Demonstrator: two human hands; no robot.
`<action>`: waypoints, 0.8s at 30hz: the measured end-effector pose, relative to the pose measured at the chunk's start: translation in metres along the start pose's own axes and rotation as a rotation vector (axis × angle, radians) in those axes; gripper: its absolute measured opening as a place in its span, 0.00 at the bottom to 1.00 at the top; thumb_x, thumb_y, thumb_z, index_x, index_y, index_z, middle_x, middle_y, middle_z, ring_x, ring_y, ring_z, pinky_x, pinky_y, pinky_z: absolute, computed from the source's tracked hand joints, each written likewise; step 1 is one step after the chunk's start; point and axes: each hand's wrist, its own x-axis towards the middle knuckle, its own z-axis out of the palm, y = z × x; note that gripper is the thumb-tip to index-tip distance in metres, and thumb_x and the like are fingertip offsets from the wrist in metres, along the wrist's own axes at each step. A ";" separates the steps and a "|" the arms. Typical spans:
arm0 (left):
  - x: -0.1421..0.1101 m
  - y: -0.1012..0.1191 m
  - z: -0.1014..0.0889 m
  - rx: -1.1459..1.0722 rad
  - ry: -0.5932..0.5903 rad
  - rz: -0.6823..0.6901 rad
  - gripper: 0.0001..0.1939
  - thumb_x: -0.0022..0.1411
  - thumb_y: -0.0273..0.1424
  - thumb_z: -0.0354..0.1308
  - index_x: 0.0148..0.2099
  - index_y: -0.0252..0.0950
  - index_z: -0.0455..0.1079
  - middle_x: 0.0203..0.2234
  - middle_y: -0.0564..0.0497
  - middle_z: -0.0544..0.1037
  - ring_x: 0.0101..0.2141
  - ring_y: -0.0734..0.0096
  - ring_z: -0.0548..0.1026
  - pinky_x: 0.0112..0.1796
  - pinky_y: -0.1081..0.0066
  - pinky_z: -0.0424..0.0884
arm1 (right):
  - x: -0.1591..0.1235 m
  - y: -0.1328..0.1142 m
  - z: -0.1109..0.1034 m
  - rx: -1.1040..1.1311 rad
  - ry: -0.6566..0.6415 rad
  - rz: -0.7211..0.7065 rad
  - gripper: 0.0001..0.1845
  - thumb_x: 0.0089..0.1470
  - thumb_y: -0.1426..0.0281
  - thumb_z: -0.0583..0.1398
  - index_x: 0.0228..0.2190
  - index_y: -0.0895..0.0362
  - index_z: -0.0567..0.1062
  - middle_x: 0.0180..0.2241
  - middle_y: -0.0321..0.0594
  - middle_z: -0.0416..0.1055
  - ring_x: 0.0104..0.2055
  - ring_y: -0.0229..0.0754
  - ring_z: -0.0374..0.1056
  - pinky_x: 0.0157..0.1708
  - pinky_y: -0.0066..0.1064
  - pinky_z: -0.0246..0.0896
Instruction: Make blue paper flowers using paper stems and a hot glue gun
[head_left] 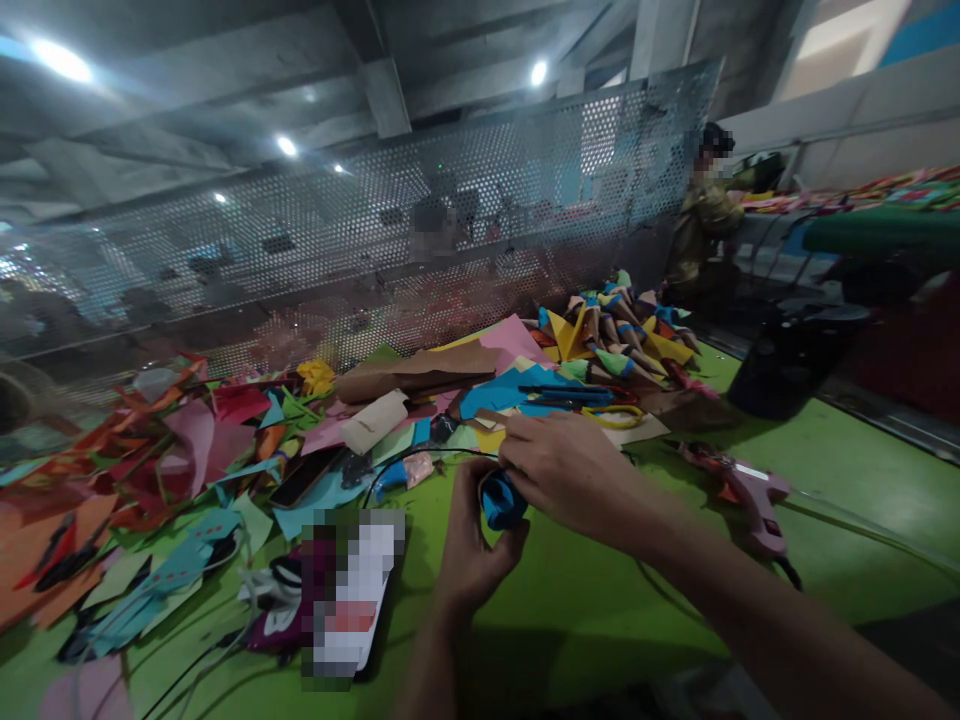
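Observation:
My left hand (pixel 469 545) is curled around a small blue rolled paper piece (pixel 501 502), held just above the green table (pixel 600 610). My right hand (pixel 562 470) rests over the top of the same blue piece, fingers bent and pressing on it. Both hands meet at the table's middle, close to the near edge of a heap of coloured paper scraps (pixel 225 440). Part of the blue piece is hidden under my right palm.
A pink glue gun (pixel 750 495) lies to the right of my hands. Scissors (pixel 592 400) lie on blue paper behind them. Folded paper cones (pixel 622 335) pile up at the back right. A perforated metal screen (pixel 450 230) closes the far side. A person (pixel 705 215) sits beyond.

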 end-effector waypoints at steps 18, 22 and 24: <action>-0.003 -0.005 0.000 -0.049 0.013 -0.088 0.23 0.54 0.30 0.59 0.53 0.44 0.64 0.45 0.50 0.72 0.44 0.60 0.72 0.44 0.62 0.70 | 0.001 0.009 0.005 0.233 0.006 0.080 0.05 0.58 0.72 0.62 0.31 0.57 0.80 0.34 0.39 0.75 0.34 0.38 0.69 0.30 0.29 0.48; -0.002 -0.010 0.001 -0.090 0.074 -0.139 0.24 0.54 0.29 0.58 0.54 0.42 0.63 0.48 0.49 0.72 0.47 0.59 0.71 0.48 0.60 0.69 | 0.002 0.017 0.004 0.393 0.061 0.130 0.06 0.60 0.71 0.62 0.36 0.56 0.81 0.36 0.38 0.76 0.38 0.39 0.70 0.35 0.27 0.55; -0.001 -0.011 0.001 -0.113 0.103 -0.142 0.23 0.55 0.31 0.58 0.54 0.40 0.63 0.46 0.48 0.73 0.46 0.59 0.71 0.48 0.60 0.69 | 0.000 0.020 0.005 0.432 0.102 0.144 0.05 0.59 0.72 0.63 0.36 0.56 0.80 0.36 0.38 0.76 0.38 0.39 0.70 0.36 0.27 0.56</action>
